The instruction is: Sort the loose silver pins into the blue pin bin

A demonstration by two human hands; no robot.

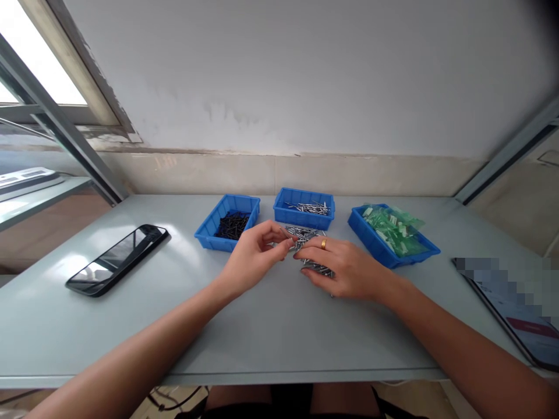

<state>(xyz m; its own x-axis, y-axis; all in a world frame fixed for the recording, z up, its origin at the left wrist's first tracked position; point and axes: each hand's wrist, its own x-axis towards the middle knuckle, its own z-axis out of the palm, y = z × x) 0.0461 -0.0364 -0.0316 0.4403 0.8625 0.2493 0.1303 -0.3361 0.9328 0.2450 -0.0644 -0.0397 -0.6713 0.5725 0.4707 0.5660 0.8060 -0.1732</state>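
Observation:
A loose pile of long silver screws (323, 270) lies on the table between my hands, partly covered by my right hand. My left hand (257, 253) reaches in from the left side of the pile. Its thumb and fingers are pinched together, with slim silver screws (279, 244) showing between them; how many I cannot tell. My right hand (345, 265), with a gold ring on one finger, rests over the pile's right side. Its fingers are bent and spread apart, touching the screws. The palm side is hidden.
Behind the pile stands a blue bin (304, 218) of silver screws. Another blue bin (209, 241) at left holds black screws. At right, a blue bin (379, 250) contains green plastic packets (395, 230). A black phone (117, 259) lies far left, a tablet (510, 314) far right.

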